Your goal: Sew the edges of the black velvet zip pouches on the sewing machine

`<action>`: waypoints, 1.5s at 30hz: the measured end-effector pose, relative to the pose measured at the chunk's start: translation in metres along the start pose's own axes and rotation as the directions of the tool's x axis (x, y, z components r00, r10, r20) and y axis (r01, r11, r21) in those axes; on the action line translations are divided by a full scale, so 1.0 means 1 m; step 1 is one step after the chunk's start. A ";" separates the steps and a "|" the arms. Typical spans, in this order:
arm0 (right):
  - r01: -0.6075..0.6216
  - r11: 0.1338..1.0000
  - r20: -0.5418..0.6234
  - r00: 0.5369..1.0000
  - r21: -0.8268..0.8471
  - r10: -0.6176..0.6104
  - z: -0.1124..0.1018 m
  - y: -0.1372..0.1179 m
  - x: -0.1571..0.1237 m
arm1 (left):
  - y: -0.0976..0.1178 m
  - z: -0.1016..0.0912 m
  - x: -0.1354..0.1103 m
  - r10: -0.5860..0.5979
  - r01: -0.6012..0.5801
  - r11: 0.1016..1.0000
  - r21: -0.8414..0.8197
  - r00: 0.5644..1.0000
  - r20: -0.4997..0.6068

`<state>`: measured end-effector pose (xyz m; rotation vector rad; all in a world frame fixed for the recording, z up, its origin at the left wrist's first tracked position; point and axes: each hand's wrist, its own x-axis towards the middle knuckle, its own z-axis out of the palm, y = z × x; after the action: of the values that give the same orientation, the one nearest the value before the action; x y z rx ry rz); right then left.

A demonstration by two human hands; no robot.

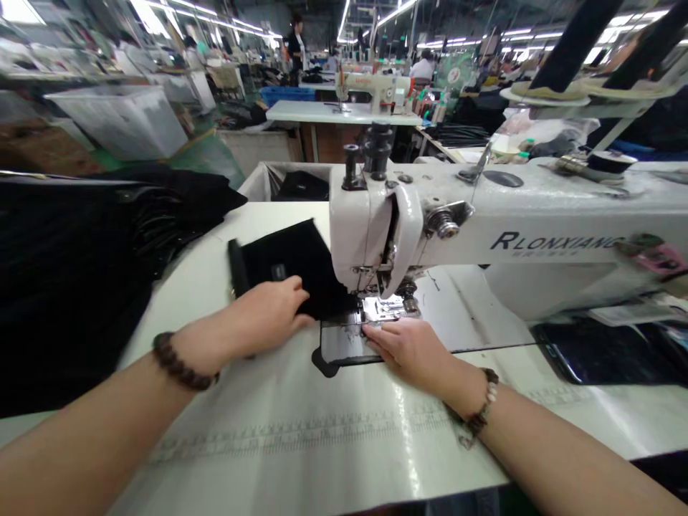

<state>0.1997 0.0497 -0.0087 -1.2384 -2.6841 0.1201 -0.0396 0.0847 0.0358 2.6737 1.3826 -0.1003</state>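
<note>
A black fabric piece (290,251) with a small grey label lies on the sewing machine's bed, its right edge at the presser foot (362,304). My left hand (269,312) is on the near left part of this piece, fingers bent over it and thumb toward the foot; the fingertips are partly hidden. My right hand (405,351) rests on the metal plate (344,344) just in front of the foot, fingers stretched out to the left. No cloth shows under it. The white sewing machine head (370,222) stands above both hands.
A heap of black cloth (69,287) lies at the left. A dark phone-like slab (607,351) is on the table at right. Behind the machine is a lined bin (263,183) with black pieces. Thread cones (575,50) stand at upper right. People work farther back.
</note>
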 end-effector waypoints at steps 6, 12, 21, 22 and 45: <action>0.048 0.993 0.009 0.999 0.109 -0.049 -0.012 0.001 -0.013 | 0.102 0.013 -0.091 0.226 -0.230 0.973 0.013 0.965 0.129; 0.056 0.936 -0.039 0.998 0.349 -0.045 -0.039 -0.038 -0.061 | 0.120 0.028 -0.100 0.196 -0.196 0.976 0.099 0.981 0.012; 0.256 0.966 -0.473 0.846 -0.047 -0.247 -0.025 -0.073 -0.071 | 0.128 0.021 -0.099 0.150 -0.099 0.981 0.165 0.930 -0.336; 0.271 0.960 -0.499 0.824 -0.067 -0.268 -0.028 -0.073 -0.068 | 0.132 0.022 -0.096 0.131 -0.063 0.981 0.183 0.913 -0.387; 0.327 0.938 -0.048 0.942 -0.113 -0.333 -0.026 -0.054 -0.042 | 0.100 0.058 -0.054 0.329 -0.277 0.939 0.205 0.896 -0.298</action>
<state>0.1911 -0.0174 0.0193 -0.7801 -2.8232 -0.1062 0.0110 -0.0247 -0.0068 3.1150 1.0402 0.2943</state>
